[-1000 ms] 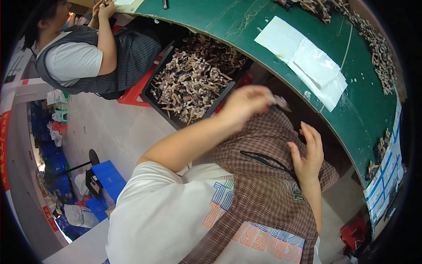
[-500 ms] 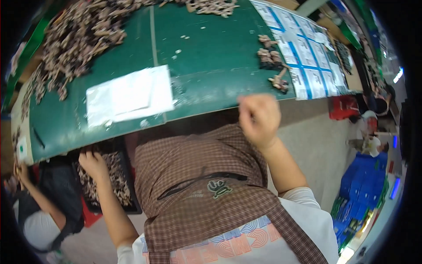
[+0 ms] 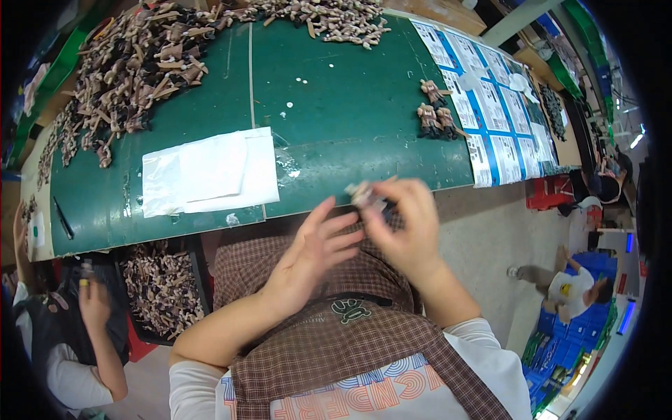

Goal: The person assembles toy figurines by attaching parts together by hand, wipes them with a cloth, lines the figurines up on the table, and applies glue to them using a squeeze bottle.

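Just beyond the table's front edge, in front of my apron, my right hand (image 3: 409, 220) pinches a small figurine (image 3: 365, 196) between thumb and fingers. Motion blurs the figurine, so its details do not show. Close by on its left is my left hand (image 3: 315, 245), fingers spread, palm turned toward the figurine; nothing shows in it. Three similar brown-and-black figurines (image 3: 428, 120) lie together on the green tabletop (image 3: 343, 112), beside a sheet of printed labels (image 3: 483, 101).
A large heap of figurines (image 3: 133, 77) covers the table's far left, with another pile (image 3: 336, 19) at the back. White sheets (image 3: 210, 171) and a black pen (image 3: 63, 218) lie nearer. Below the edge stands a black crate of figurines (image 3: 164, 287); a co-worker's hand (image 3: 94, 301) is left of it.
My left hand has come up from the crate to beside my right. My right hand has moved left and now holds a figurine. The nearest figurine by the labels is gone from the table.
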Motion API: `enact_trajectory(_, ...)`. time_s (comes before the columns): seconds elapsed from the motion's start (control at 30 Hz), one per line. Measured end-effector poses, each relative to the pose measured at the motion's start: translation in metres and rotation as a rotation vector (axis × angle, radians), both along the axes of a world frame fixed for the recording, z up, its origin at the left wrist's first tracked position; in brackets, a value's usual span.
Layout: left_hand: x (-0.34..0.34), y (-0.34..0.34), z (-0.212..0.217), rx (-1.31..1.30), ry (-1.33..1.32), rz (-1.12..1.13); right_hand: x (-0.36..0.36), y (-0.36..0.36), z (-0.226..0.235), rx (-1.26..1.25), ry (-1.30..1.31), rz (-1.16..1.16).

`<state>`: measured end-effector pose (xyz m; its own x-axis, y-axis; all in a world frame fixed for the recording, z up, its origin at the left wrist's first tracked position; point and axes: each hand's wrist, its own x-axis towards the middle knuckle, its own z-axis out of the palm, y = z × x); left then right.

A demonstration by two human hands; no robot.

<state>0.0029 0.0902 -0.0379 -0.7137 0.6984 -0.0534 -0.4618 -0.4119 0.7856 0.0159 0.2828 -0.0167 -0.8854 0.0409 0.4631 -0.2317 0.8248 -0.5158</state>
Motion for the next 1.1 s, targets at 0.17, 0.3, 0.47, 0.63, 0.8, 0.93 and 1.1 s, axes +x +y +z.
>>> enact_trajectory(0.17, -0.008, 0.002, 0.017, 0.050, -0.343, 0.143, -0.023, 0.002, 0.030, 0.065, 0.088, 0.225)
enact_trajectory(0.3, -0.006, -0.008, 0.014, -0.162, -0.237, 0.048, -0.131, 0.055, 0.022, 0.266, 0.069, -0.036)
enact_trajectory(0.47, 0.000, -0.021, 0.010, -0.116, -0.230, -0.045, -0.258, 0.124, -0.001, 0.462, 0.025, -0.011)
enact_trajectory(0.63, 0.014, -0.058, 0.000, -0.151, -0.194, -0.178, -0.249, 0.098, 0.007, 0.548, -0.147, 0.064)
enact_trajectory(0.8, 0.021, -0.067, -0.015, -0.075, -0.126, -0.140, -0.199, 0.079, 0.023, 0.134, -0.465, -0.039)
enact_trajectory(0.93, 0.018, -0.070, -0.020, -0.082, -0.082, -0.177, -0.173, 0.062, 0.026, 0.249, -0.350, -0.133)
enact_trajectory(1.1, 0.010, -0.066, -0.009, -0.023, -0.087, -0.170, -0.141, 0.037, 0.028, 0.211, -0.332, -0.112)
